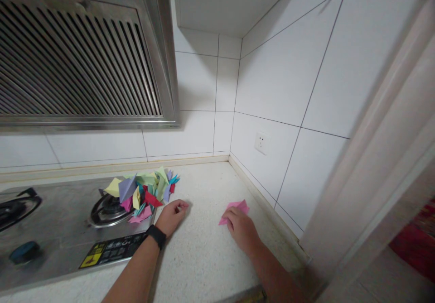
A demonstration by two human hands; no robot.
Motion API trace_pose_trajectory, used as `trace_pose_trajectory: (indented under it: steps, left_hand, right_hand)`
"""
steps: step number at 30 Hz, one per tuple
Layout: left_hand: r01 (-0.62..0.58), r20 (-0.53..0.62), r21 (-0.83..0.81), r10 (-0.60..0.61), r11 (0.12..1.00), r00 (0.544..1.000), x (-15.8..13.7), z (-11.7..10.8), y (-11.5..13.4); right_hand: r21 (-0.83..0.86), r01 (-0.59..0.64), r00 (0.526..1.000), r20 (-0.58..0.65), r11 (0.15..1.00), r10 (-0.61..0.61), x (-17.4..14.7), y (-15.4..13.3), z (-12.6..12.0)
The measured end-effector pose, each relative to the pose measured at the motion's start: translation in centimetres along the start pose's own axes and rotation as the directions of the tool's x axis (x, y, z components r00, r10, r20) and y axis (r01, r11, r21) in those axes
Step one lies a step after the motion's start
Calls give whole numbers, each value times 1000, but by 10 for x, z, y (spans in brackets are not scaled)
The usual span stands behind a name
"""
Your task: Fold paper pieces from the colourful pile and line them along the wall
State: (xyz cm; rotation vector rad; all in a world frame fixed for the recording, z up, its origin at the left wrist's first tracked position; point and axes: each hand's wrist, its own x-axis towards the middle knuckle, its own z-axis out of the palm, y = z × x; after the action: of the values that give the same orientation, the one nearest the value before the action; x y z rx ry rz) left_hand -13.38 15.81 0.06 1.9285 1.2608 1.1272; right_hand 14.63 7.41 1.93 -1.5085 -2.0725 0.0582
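My right hand (242,231) rests on the counter with its fingers closed on a pink sheet of paper (242,206). Part of the paper lies under the fingers, so its full shape is hidden. To the left, my left hand (172,215) is held just above or on the counter, fingers curled together, with nothing visible in them; a dark band circles that wrist. Close beside it is a heap of folded paper pieces (136,195) in yellow, green, purple, red, blue and pink. The heap spreads over the stove's right burner and onto the counter.
A steel gas stove (64,230) with a dark knob (24,252) fills the left. Above it hangs a slatted range hood (84,58). The speckled counter (200,248) meets a tiled wall with a socket (261,142). A door frame (367,176) stands at right.
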Motion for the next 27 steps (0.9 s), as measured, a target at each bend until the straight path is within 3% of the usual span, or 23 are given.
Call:
trace_pose_trajectory:
  steps: [8, 16, 27]
  left_hand:
    - [-32, 22, 47, 31, 998, 999, 1, 3, -9]
    - [-35, 44, 40, 34, 999, 998, 0, 2, -3]
    - [-48, 49, 33, 46, 998, 998, 3, 4, 2]
  right_hand:
    - [-144, -95, 995, -13, 985, 94, -2, -4, -4]
    - [-216, -247, 968, -98, 945, 231, -4, 8, 3]
    - [-359, -311, 950, -121, 880, 286, -7, 12, 4]
